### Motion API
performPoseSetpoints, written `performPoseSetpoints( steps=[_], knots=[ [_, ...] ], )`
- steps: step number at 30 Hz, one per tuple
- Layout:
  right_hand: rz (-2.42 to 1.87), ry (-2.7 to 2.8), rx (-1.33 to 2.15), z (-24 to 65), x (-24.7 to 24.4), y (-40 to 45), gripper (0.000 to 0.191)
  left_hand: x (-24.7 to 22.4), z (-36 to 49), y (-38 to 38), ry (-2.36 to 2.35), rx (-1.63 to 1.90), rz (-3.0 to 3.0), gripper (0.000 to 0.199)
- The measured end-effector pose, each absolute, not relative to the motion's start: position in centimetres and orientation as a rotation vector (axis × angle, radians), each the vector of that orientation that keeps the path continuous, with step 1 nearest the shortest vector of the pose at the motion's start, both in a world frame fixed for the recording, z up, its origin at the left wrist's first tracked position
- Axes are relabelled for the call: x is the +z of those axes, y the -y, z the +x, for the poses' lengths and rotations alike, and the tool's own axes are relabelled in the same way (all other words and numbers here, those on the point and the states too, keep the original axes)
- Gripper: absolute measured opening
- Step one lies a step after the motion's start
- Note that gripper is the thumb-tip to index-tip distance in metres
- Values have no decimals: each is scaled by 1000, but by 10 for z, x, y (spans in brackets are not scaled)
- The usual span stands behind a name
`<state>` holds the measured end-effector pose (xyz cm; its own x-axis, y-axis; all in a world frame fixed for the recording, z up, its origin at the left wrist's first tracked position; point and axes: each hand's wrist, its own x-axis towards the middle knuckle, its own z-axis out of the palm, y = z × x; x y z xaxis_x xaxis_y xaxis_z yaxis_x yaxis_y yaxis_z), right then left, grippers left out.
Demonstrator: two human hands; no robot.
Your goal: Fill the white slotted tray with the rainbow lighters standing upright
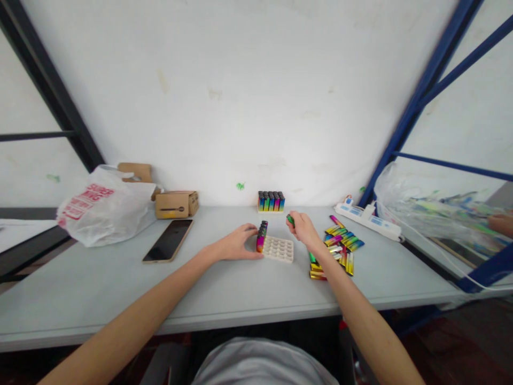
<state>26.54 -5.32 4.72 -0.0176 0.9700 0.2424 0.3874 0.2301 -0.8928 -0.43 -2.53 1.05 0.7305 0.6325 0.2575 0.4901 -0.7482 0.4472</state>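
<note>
Pale grey tabletop (224,289) against a scuffed white wall (256,107); black metal frame (52,85) on the left, blue metal frame (417,109) on the right. Left side of tabletop: plastic bag (116,206) with red print, cardboard box (172,205), dark-screened phone (168,241) lying flat. Right side: white power strip (372,222) with plugs in. Back, near the wall: block of upright lighters (271,201), black tops up.

Right hand (303,227) is closed around a green lighter (290,220), by the white tray's (279,249) far right corner, apart from it. Left hand (240,243) is spread wide at the tray's left edge, thumb at the near corner, fingers beside the row of lighters (261,240) standing in the leftmost slots. Firm grip or light touch, can't tell. Loose lighters (348,239) lie jumbled right of the tray, partly behind the right forearm.
</note>
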Motion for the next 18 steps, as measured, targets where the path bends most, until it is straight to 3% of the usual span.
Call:
performPoseSetpoints(
  steps=[7, 18],
  knots=[
    [-1288, 1530, 815, 261, 50, 55, 60, 11, -4, 26, -867, 596, 2582, 74],
    [-1325, 1588, 757, 263, 51, 57, 49, 12, -3, 27, -884, 567, 2584, 75]
  ],
)
